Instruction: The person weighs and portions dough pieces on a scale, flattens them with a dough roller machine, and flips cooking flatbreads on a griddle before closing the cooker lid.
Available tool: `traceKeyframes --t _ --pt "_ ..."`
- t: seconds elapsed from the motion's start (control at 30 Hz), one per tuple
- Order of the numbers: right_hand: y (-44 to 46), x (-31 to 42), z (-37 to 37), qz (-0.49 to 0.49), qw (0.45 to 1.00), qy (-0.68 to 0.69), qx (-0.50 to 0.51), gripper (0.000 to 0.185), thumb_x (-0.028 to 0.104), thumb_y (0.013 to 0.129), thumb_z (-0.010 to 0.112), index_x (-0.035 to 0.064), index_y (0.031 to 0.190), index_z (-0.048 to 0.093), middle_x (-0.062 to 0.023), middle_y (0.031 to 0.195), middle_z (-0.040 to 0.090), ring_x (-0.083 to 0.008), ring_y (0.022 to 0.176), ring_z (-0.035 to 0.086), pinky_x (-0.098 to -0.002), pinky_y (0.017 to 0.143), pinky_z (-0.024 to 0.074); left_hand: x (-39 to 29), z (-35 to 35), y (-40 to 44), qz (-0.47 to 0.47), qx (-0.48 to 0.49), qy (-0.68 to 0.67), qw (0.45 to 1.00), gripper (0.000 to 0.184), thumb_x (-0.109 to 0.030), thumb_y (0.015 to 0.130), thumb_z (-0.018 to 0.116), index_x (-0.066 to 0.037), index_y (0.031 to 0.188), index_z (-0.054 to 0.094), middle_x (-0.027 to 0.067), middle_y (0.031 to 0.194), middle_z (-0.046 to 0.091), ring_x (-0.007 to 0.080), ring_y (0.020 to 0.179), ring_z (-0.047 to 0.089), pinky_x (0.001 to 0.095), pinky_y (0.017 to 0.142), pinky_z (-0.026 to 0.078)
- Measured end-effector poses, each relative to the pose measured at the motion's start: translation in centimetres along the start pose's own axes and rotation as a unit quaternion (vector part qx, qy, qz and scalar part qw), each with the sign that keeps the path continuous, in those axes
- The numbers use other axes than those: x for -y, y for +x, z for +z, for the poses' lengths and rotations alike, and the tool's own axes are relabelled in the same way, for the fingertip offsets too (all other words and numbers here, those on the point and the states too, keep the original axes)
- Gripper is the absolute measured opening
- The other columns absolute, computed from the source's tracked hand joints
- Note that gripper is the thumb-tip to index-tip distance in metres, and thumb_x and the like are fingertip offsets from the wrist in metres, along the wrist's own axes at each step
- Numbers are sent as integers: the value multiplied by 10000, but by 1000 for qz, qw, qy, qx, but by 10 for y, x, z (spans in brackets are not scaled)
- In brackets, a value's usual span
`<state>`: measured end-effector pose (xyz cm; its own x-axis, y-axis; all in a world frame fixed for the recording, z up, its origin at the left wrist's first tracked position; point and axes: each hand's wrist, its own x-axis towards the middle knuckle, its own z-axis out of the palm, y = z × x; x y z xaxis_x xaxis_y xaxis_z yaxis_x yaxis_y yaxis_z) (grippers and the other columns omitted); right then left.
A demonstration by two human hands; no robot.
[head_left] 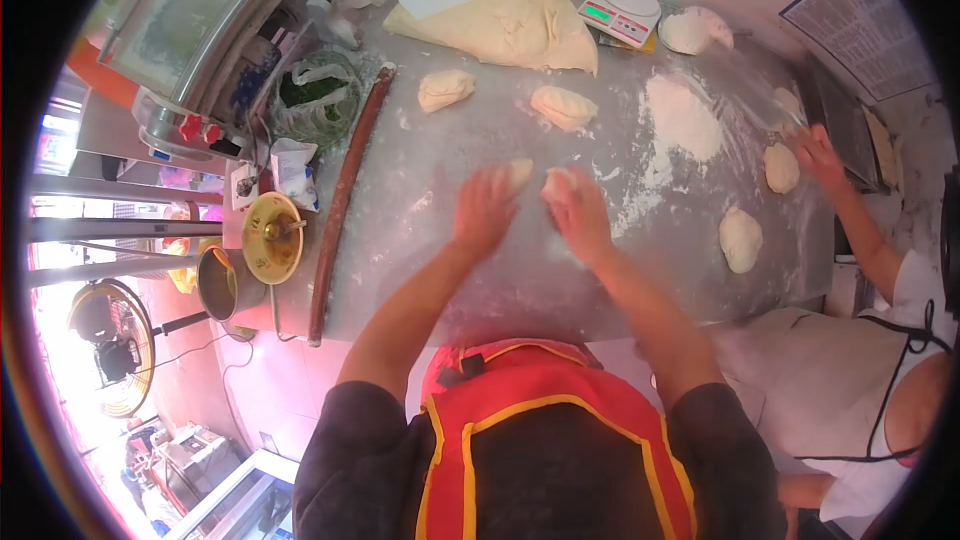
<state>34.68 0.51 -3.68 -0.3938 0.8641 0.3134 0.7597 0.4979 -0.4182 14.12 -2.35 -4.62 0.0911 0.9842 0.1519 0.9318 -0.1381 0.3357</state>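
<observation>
My left hand (487, 210) is closed over a small piece of dough (521, 172), which shows past the fingertips. Just to its right, my right hand (580, 215) grips another piece of dough (551, 178), mostly hidden under the fingers. A narrow gap lies between the two hands, and both are low over the grey worktop (430, 270). Ahead of them rest two folded dough lumps, a left one (446, 90) and a right one (564, 107). Some blur softens the fingers.
A large dough mass (500, 25) and a scale (620, 12) stand at the back. Flour (685, 120) is heaped right. A long wooden rod (350, 200) lies left, beside a yellow bowl (273, 237). A co-worker's hand (820, 155) reaches in near dough lumps (740, 238).
</observation>
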Motion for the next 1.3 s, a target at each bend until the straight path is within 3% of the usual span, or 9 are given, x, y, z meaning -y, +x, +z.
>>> traceKeyframes --t 0.17,0.27,0.37,0.47,0.57,0.67,0.8,1.03,1.3 --pt "-3 10 -12 -21 995 89 44 427 63 729 596 127 1144 517 -157 1239 474 -376 1124 456 -449 925 372 10 -7 -14 63 22 -96 993 460 -183 777 583 -181 1228 496 111 1274 461 311 1178 419 438 986 324" --pt "4 21 -30 -82 992 96 30 381 52 734 583 127 1105 538 -153 1228 479 -372 1103 465 -445 908 378 44 -29 3 147 -15 4 989 467 -165 756 596 -170 1215 508 87 1281 464 313 1188 412 437 1004 313" --pt "-14 31 -35 -193 978 -27 69 352 47 754 550 124 1098 551 -158 1226 482 -361 1115 464 -426 915 379 52 -64 2 56 -29 104 993 483 -150 745 600 -123 1219 506 115 1284 464 320 1216 394 430 1025 300" --pt "-28 24 -32 -172 979 35 103 326 60 805 503 75 1128 541 -164 1243 471 -362 1150 445 -431 952 359 47 -59 -10 58 -75 43 995 504 -152 754 596 -63 1238 484 146 1302 447 321 1250 364 422 1050 275" --pt "-27 25 -38 48 981 188 -14 348 66 854 461 41 1199 494 -185 1267 445 -374 1164 425 -474 964 332 9 -20 -19 68 -84 -79 991 514 -117 759 591 -14 1246 461 170 1313 429 327 1270 341 436 1064 251" --pt "-15 33 -20 126 975 165 -80 374 96 888 439 2 1250 435 -214 1269 434 -399 1151 418 -496 956 319 -46 13 -3 87 -36 -148 985 486 -154 822 510 -10 1278 425 160 1349 398 319 1294 311 427 1086 213" --pt "-16 36 -3 23 990 134 -24 452 226 922 360 -7 1310 356 -235 1326 372 -399 1239 338 -507 1014 244 -82 31 -8 101 53 -32 993 530 -240 867 422 -15 1340 343 152 1396 343 306 1329 253 427 1102 170" --pt "-6 4 0 97 989 98 52 492 268 937 239 16 1351 324 -218 1394 315 -358 1316 256 -526 1067 114 -93 40 17 79 108 75 988 590 -276 871 396 -29 1389 260 142 1444 267 287 1363 181 453 1107 116" --pt "-2 -10 10 122 992 16 35 438 226 948 304 24 1332 362 -199 1348 383 -327 1286 309 -479 1070 174 -94 54 23 66 -20 70 995 507 -269 845 454 -60 1305 413 132 1382 377 290 1303 310 451 1052 247"
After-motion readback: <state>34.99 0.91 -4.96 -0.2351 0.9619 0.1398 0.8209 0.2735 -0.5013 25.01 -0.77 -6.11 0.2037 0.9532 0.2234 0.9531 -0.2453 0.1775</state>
